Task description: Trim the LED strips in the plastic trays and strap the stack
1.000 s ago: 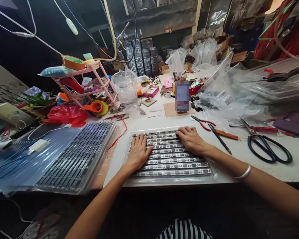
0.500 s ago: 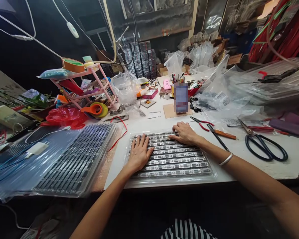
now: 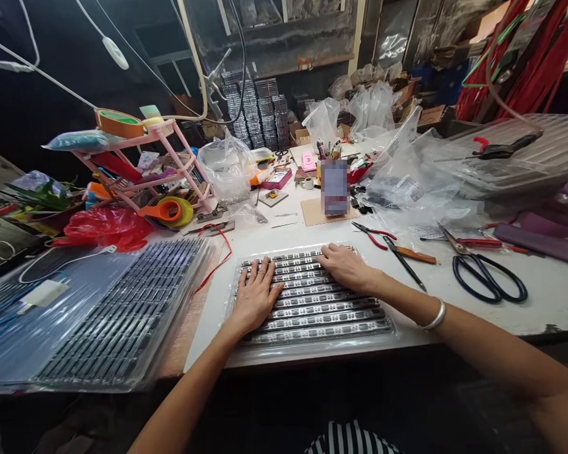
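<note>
In front of me a clear plastic tray (image 3: 307,350) holds several slim dark strips (image 3: 322,320) with silver patterned faces, lying in parallel rows. My left hand (image 3: 254,296) lies flat with its fingers spread over the left ends of the strips. My right hand (image 3: 343,266) rests on the upper right part of the rows. Its fingers are bent and close together, pressed down on the strips. Whatever lies under those fingertips is hidden. A silver bangle (image 3: 436,314) circles my right wrist.
To the left sits another tray of dark strips (image 3: 137,309) with a white adapter (image 3: 45,294) beside them. Pliers (image 3: 376,234), a black-and-orange tool (image 3: 409,258) and large scissors (image 3: 490,277) lie right. Farther back stand a pink rack (image 3: 165,164) and a blurred upright panel (image 3: 335,189).
The view has shifted slightly, so the bench appears farther left. My right hand's fingers have drawn in, and the thumb that stretched left no longer shows. My left hand stays flat on the strips.
</note>
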Available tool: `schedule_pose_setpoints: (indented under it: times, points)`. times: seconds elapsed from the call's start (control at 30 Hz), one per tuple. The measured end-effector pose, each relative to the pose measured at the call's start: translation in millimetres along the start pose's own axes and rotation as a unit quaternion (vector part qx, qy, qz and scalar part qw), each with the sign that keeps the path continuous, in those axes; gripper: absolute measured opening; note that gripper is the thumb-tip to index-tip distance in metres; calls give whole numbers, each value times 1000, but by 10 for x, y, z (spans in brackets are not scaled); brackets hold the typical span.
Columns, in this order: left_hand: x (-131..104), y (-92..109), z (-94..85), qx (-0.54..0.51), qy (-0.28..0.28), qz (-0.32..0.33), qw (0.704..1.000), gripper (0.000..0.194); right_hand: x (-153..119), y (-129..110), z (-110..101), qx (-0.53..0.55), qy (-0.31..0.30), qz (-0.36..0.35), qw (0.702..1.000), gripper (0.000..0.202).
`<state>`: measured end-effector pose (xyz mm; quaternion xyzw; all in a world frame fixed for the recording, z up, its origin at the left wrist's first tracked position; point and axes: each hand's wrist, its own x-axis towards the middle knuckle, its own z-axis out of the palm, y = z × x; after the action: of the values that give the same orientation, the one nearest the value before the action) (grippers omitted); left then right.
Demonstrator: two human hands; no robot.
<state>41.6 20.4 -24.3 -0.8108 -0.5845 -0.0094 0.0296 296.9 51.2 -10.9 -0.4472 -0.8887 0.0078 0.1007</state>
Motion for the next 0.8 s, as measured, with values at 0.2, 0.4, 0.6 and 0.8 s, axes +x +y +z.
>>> schedule_pose_setpoints:
  times: [0.2, 0.4, 0.6, 0.8]
  points:
    - [-1, -2, -30, -6, -3, 12, 1000, 60, -175, 131, -67, 30, 21, 4, 999, 25]
    - [-12, -24, -33, -8, -5, 19, 1000, 61, -481, 327, -120, 45, 126, 93, 987, 42]
    - [18, 30, -76, -17, -21, 8, 1000, 62, -430, 204, 10, 49, -20, 137, 989, 72]
    - [-207, -385, -77, -149, -37, -26, 988, 55, -742, 170, 18, 60, -23, 175, 982, 62]
